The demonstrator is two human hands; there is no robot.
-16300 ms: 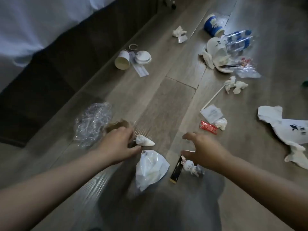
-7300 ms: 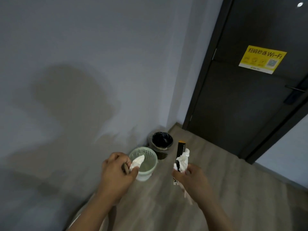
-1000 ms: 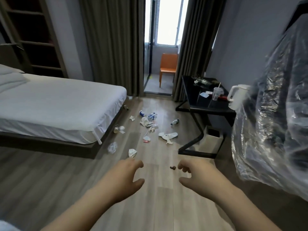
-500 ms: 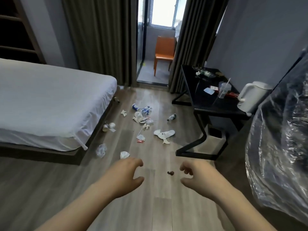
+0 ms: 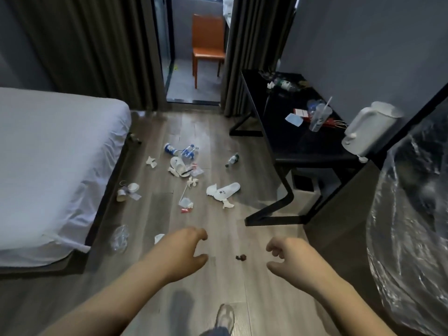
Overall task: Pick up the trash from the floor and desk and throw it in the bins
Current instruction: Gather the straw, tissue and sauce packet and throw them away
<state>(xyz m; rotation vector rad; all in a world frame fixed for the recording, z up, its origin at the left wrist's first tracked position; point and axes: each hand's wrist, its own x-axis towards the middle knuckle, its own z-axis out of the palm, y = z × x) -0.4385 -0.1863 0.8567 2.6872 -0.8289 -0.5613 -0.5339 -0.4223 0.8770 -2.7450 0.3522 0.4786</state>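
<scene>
While you are holding both hands out, floor trash (image 5: 179,166) is lying left of the desk (image 5: 291,141).
Your left hand (image 5: 184,251) and right hand (image 5: 288,255) are hanging, fingers loosely curled, gripping nothing. Left of it are lying two blue-labelled bottles (image 5: 190,151), one green-labelled bottle (image 5: 232,160) and one white slipper (image 5: 226,191) bearing a dark logo; on it one straw cup (image 5: 319,117) is standing. Lettering is showing too small to read.

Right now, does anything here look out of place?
Yes. Trash is strewn over the floor between bed and desk: a white slipper, a tipped paper cup, a bottle on its side. A plastic cup stands on the desk.
</scene>
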